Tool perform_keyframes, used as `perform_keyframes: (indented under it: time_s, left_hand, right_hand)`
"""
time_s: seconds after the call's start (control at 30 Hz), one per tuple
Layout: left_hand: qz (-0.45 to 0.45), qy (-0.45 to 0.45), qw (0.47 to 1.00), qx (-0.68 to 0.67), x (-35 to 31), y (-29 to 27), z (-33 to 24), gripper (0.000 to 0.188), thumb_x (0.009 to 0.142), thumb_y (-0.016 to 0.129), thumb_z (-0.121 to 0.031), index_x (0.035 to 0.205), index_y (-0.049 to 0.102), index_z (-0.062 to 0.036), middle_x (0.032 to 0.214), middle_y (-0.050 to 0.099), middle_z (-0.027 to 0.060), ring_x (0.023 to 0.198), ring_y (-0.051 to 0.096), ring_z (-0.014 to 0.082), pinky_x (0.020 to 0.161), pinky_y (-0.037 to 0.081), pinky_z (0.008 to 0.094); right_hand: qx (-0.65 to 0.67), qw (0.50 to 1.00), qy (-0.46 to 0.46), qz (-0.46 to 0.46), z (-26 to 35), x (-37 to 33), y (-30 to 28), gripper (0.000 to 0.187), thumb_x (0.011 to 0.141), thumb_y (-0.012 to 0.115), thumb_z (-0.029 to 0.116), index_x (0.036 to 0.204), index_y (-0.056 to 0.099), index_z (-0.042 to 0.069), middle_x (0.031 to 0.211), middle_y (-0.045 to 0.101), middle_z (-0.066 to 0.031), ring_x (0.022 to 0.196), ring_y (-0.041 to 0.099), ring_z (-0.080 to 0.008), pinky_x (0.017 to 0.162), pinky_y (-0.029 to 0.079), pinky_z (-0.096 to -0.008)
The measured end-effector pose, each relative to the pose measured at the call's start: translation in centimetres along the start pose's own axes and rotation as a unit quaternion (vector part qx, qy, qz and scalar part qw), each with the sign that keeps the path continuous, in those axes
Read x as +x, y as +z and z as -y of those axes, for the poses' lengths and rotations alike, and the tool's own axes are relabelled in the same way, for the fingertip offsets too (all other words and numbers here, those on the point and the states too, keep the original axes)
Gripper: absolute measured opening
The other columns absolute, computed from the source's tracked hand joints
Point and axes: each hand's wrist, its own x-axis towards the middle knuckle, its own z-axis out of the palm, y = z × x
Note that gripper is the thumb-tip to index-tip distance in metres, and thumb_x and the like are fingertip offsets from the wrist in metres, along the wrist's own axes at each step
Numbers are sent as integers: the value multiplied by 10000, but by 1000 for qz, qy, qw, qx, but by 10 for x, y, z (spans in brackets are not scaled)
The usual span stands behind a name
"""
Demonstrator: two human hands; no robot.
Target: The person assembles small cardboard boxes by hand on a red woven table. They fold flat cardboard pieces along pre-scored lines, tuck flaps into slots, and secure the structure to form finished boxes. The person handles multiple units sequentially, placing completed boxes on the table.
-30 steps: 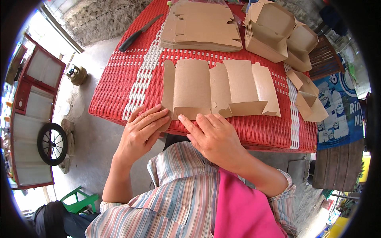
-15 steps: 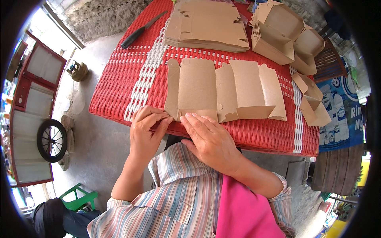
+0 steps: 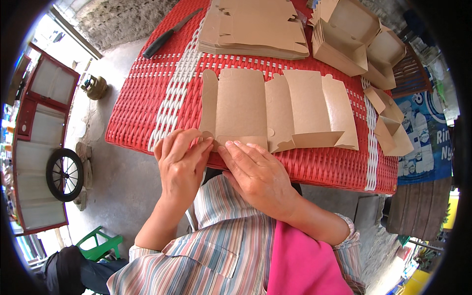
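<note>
Brown cardboard box blank (image 3: 241, 101): left hand (image 3: 179, 160) pinches its corner tab (image 3: 208, 134); right hand (image 3: 258, 172), fingers extended, ungripping, should steady the flap (image 3: 246, 140) beneath.

The head view comes from the left of two fisheye cameras worn on the head, looking steeply down and a little forward, so the shirt (image 3: 211, 255) fills the lower middle and the table (image 3: 319, 164) lies beyond it. The left hand (image 3: 178, 160) and right hand (image 3: 260, 177) are near the lens, close to the middle, with the table's far part higher up. The field is very wide (straight edges bow, and black rounds off the corners), reaching the cabinet (image 3: 42, 162) at the left rim and the banner (image 3: 425, 135) toward the right
</note>
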Motion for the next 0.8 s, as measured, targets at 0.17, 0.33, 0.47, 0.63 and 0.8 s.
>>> perform_keyframes:
  time_s: [0.17, 0.33, 0.47, 0.63, 0.8]
  left_hand:
    - [107, -15, 994, 18, -22, -7, 1, 367, 847, 622, -94, 1208, 687, -92, 1306, 631, 15, 1352, 461, 224, 1134, 130, 421]
    - [118, -28, 993, 14, -29, -5, -1, 488, 834, 584, -126, 1322, 609, -113, 1375, 578, -11, 1392, 413, 200, 1166, -55, 473]
    - [93, 25, 995, 24, -39, -7, 3, 530, 778, 580, -98, 1306, 623, -112, 1375, 579, -6, 1394, 413, 206, 1168, -71, 478]
    - [54, 115, 992, -6, -60, -10, 9, 464, 771, 571, -55, 1227, 653, -71, 1249, 663, 45, 1355, 459, 271, 1179, 17, 472]
    - [-128, -39, 974, -185, -73, 0, 22, 511, 802, 477, 98, 1309, 452, 45, 1259, 563, 168, 1284, 472, 302, 1097, 322, 456]
  right_hand:
    - [-25, 1000, 3, 15, 2, -3, 2, 460, 880, 553, 154, 1295, 561, -45, 1258, 571, -139, 1197, 543, -233, 1054, 412, -355]
    - [-67, 998, 3, 7, 5, -3, 6, 475, 867, 535, 165, 1307, 559, -14, 1228, 562, -111, 1193, 527, -216, 1073, 380, -352]
    - [-111, 993, -8, -40, 9, -7, 11, 409, 855, 555, 167, 1234, 598, 20, 1096, 561, -72, 1098, 540, -187, 1030, 393, -338]
    - [-52, 994, -19, -99, 4, -15, 13, 305, 819, 591, 170, 1095, 634, 47, 935, 523, -26, 941, 532, -158, 934, 422, -329]
    - [-21, 993, -54, -107, 2, -27, -5, 250, 779, 625, 142, 1009, 650, 48, 889, 502, -19, 857, 527, -157, 874, 449, -344]
